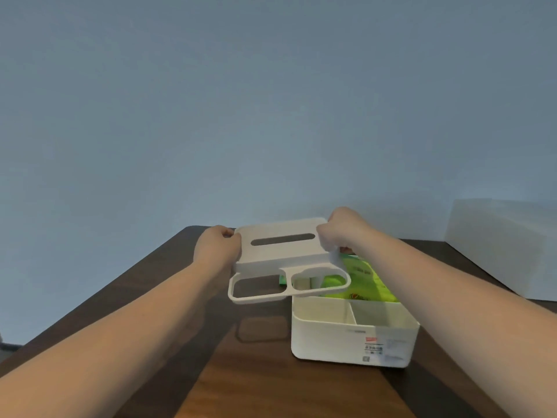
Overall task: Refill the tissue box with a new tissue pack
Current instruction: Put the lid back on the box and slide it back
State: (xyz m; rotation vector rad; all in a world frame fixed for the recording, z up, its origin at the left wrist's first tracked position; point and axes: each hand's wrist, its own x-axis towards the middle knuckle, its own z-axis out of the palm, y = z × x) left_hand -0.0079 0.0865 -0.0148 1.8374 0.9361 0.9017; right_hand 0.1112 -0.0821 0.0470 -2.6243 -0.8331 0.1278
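A white plastic tissue box base (337, 342) stands on the dark wooden table (256, 381), right of centre, with two empty front compartments. A green tissue pack (366, 282) lies in its rear compartment. The white lid (283, 251), with a dark slot and two open rings on its near edge, is held in the air above and to the left of the base, tilted slightly. My left hand (215, 247) grips the lid's left end. My right hand (343, 229) grips its right end.
A pale white box-like object (500, 245) stands at the back right of the table. A plain blue-grey wall (271, 101) rises behind the table's far edge. The table's left edge runs diagonally past my left forearm.
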